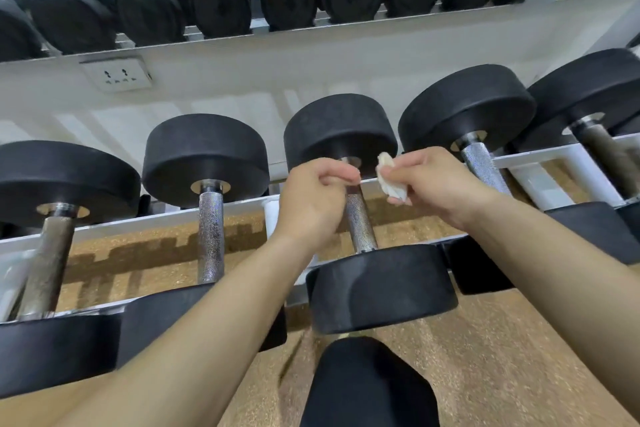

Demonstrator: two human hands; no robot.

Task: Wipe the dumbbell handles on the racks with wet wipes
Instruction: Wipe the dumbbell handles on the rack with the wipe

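Several black round-headed dumbbells lie across the white rack (540, 158). In the middle, a dumbbell with a knurled chrome handle (360, 225) sits between my hands. My left hand (311, 198) curls round the far end of that handle, close to the far head. My right hand (436, 180) pinches a crumpled white wet wipe (389, 177) just to the right of the handle, and the wipe is not touching the metal. Neighbouring handles show at left (211, 236) and right (483, 168).
Two outer handles look dull and brownish (48, 263), (606, 152). An upper shelf (221, 35) holds more dark dumbbells. A white wall socket (119, 74) sits behind the rack. Brown speckled flooring (502, 340) lies below, with a black object (367, 388) near my feet.
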